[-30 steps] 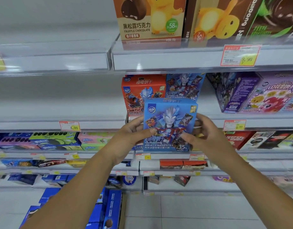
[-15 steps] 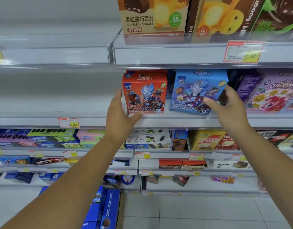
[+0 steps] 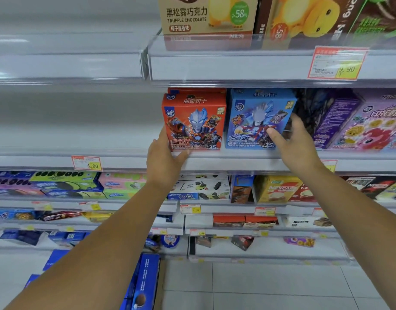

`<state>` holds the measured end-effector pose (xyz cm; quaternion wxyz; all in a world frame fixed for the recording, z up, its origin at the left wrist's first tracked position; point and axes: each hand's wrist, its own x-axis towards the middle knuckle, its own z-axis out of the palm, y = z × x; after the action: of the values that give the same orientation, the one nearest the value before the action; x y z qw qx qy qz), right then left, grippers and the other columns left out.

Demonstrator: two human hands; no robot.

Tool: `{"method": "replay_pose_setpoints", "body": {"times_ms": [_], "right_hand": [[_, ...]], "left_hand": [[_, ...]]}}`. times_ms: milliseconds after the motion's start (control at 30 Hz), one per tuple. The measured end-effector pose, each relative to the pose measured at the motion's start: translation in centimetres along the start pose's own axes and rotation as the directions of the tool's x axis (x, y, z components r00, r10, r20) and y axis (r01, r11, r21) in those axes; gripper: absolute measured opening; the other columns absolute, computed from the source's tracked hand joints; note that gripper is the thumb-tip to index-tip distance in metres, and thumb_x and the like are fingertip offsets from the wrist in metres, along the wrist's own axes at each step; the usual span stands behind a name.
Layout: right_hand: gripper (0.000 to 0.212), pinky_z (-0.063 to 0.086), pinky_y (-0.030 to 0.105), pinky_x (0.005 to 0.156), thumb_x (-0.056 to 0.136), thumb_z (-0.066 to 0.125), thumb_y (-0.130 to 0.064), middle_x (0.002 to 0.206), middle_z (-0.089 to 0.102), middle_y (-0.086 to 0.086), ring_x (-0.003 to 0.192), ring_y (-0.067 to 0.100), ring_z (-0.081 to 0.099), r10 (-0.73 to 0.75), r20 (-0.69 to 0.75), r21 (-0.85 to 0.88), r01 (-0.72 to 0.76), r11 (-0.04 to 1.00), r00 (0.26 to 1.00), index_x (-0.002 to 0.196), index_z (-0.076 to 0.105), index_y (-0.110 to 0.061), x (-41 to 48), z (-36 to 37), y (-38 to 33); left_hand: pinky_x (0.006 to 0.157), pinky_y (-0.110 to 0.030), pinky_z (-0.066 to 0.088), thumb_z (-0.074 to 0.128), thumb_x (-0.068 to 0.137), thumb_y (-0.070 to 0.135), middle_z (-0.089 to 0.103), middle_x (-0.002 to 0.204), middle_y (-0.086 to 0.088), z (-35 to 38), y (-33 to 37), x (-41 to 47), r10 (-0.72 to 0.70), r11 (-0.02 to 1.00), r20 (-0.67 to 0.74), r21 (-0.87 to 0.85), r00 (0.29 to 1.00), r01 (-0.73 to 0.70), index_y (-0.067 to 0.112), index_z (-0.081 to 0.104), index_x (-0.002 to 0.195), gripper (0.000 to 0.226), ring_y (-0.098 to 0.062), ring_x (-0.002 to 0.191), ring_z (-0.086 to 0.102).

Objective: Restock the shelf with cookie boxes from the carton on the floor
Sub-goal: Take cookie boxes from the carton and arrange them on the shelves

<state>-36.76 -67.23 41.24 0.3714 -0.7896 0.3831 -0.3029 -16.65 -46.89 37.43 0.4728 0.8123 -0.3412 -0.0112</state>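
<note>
A blue cookie box (image 3: 257, 121) stands upright on the middle shelf (image 3: 237, 163), right beside a red cookie box (image 3: 194, 121). My right hand (image 3: 295, 144) holds the blue box at its right edge, thumb on the front and fingers round the side. My left hand (image 3: 164, 159) rests with straight fingers against the left side of the red box, its thumb at the lower front corner. More red boxes stand behind the front one. At the bottom left, a carton (image 3: 160, 285) on the floor holds dark blue boxes (image 3: 145, 283).
Purple boxes (image 3: 367, 124) fill the shelf to the right of the blue box. The shelf above carries truffle chocolate boxes (image 3: 206, 19). The same shelf to the left of the red box is bare. Lower shelves hold assorted biscuit packs (image 3: 65, 184). Grey floor tiles (image 3: 259, 287) lie below.
The blue box went from mid-air up onto the shelf, first tilted, now upright beside the red box. My left hand let go of it and moved to the red box.
</note>
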Motion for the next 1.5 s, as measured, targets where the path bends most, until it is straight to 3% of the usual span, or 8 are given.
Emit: {"method": "replay_pose_setpoints", "body": {"times_ms": [200, 367, 533, 733, 933, 1067, 1300, 1500], "right_hand": [[0.045, 0.04, 0.029, 0.082, 0.091, 0.063, -0.026, 0.126, 0.057, 0.0, 0.11, 0.023, 0.055, -0.111, -0.012, -0.172, 0.107, 0.979, 0.994, 0.131, 0.043, -0.017, -1.2, 1.6, 0.5], [0.069, 0.036, 0.027, 0.105, 0.089, 0.067, -0.029, 0.144, 0.043, -0.001, 0.128, 0.007, 0.042, -0.067, -0.106, -0.052, 0.062, 0.997, 0.992, 0.146, 0.031, -0.019, -2.1, 1.9, 0.2], [0.044, 0.042, 0.026, 0.1, 0.097, 0.054, -0.015, 0.122, 0.043, -0.009, 0.119, 0.016, 0.049, -0.228, -0.353, 0.066, 0.268, 0.961, 0.907, 0.137, 0.04, -0.025, -8.5, 4.0, -1.5], [0.047, 0.048, 0.016, 0.08, 0.097, 0.05, -0.011, 0.109, 0.055, -0.006, 0.099, 0.005, 0.056, -0.14, -0.053, 0.15, 0.146, 0.978, 0.989, 0.116, 0.042, -0.053, -17.4, 11.6, -2.7], [0.031, 0.051, 0.027, 0.074, 0.096, 0.052, -0.013, 0.112, 0.056, -0.005, 0.096, 0.002, 0.056, 0.077, 0.379, 0.004, -0.084, 0.996, 0.922, 0.119, 0.049, -0.035, -25.2, 25.6, -2.2], [0.027, 0.045, 0.025, 0.076, 0.097, 0.052, -0.018, 0.115, 0.058, -0.005, 0.098, 0.006, 0.058, 0.279, 0.473, -0.147, -0.238, 0.96, 0.836, 0.122, 0.053, -0.025, -29.4, 36.1, -1.2], [0.037, 0.041, 0.027, 0.075, 0.095, 0.055, -0.023, 0.127, 0.055, 0.007, 0.094, 0.018, 0.057, 0.565, 0.44, -0.367, -0.435, 0.822, 0.698, 0.13, 0.051, -0.017, -33.7, 48.9, 3.1], [0.044, 0.044, 0.03, 0.082, 0.091, 0.061, -0.028, 0.127, 0.057, 0.01, 0.106, 0.024, 0.059, 0.65, 0.487, -0.52, -0.404, 0.753, 0.584, 0.132, 0.051, -0.016, -36.6, 55.7, 8.7]], "left_hand": [[0.097, -0.05, 0.05, 0.077, 0.083, 0.028, 0.067, 0.117, 0.011, 0.1, -0.4, 0.1, -0.012, 1.0, 0.027, -0.025, 1.0, 0.012, 0.034, 0.043, 0.136, 0.063, -0.018, 0.114, 0.059], [0.095, -0.029, 0.049, 0.078, 0.084, 0.021, 0.064, 0.125, 0.013, -1.2, 0.7, -0.2, -0.01, 0.998, 0.096, -0.062, 0.995, 0.016, 0.025, 0.041, 0.139, 0.067, 0.002, 0.105, 0.055], [0.109, -0.017, 0.03, 0.072, 0.09, 0.025, 0.038, 0.155, 0.01, -5.4, -1.2, -3.6, -0.004, 1.0, 0.091, 0.011, 0.996, 0.003, 0.026, 0.026, 0.154, 0.079, -0.005, 0.14, 0.035], [0.103, -0.027, 0.046, 0.062, 0.096, 0.03, 0.046, 0.146, 0.01, -12.6, -12.2, -12.0, -0.138, 0.985, 0.236, 0.136, 0.962, 0.108, 0.033, 0.032, 0.151, 0.063, -0.008, 0.13, 0.046], [0.109, -0.044, 0.041, 0.06, 0.097, 0.036, 0.032, 0.157, 0.003, -20.4, -27.9, -19.0, -0.524, 0.846, 0.392, 0.34, 0.756, 0.41, 0.03, 0.026, 0.153, 0.066, -0.02, 0.14, 0.04], [0.104, -0.042, 0.045, 0.065, 0.094, 0.036, 0.035, 0.155, -0.001, -23.7, -37.9, -22.5, -0.679, 0.734, 0.437, 0.422, 0.59, 0.533, 0.026, 0.029, 0.153, 0.07, -0.025, 0.133, 0.047], [0.106, -0.044, 0.043, 0.067, 0.092, 0.037, 0.027, 0.161, -0.001, -24.4, -50.5, -24.3, -0.687, 0.726, 0.561, 0.491, 0.462, 0.482, 0.027, 0.028, 0.154, 0.075, -0.024, 0.141, 0.038], [0.094, -0.044, 0.049, 0.064, 0.094, 0.036, 0.01, 0.164, -0.001, -20.4, -56.4, -25.2, -0.639, 0.769, 0.665, 0.543, 0.387, 0.337, 0.025, 0.03, 0.152, 0.068, -0.027, 0.139, 0.04]]}}
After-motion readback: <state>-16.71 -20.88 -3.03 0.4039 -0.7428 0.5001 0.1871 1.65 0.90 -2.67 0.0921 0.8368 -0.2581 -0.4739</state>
